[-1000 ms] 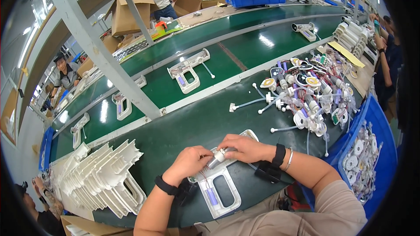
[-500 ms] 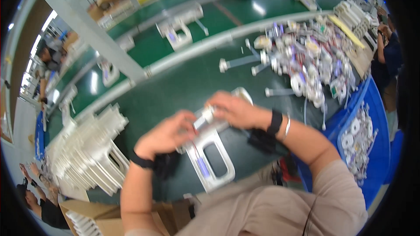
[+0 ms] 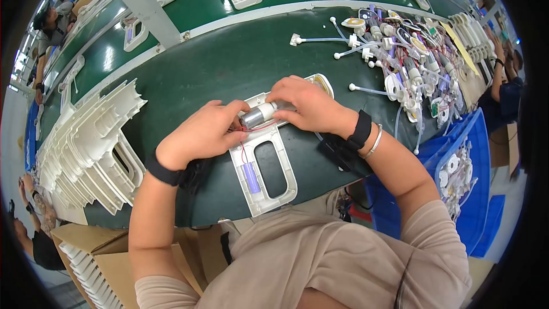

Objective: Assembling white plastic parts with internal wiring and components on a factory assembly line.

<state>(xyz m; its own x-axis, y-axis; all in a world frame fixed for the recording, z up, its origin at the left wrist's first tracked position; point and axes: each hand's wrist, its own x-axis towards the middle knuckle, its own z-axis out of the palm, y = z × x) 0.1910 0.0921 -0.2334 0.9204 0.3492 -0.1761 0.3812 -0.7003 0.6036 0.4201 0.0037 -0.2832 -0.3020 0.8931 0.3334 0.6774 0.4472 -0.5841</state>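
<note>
A white plastic housing half [image 3: 290, 178] with a looped handle lies on the green table in front of me. In its handle sits a purple cylindrical battery [image 3: 251, 178], with thin red wires running up from it. Across the housing's upper body lies a small silver motor [image 3: 252, 118] with a white end. My left hand [image 3: 200, 133] is closed, its thumb and fingers at the motor's silver end beside the wires. My right hand [image 3: 313, 107] grips the white end between thumb and fingers; part of that end is hidden under them.
Stacked white housing halves [image 3: 94, 154] stand at the left. A heap of wired parts with tubes [image 3: 409, 68] lies at the right, above a blue bin [image 3: 480, 166]. Beyond a metal rail [image 3: 246, 20] runs a green conveyor [image 3: 200, 8] carrying housings. A cardboard box [image 3: 137, 269] is below left.
My view has shifted, so the table sits higher in the picture. Both hands stay at the motor on the housing; my left fingers have moved closer around its silver end.
</note>
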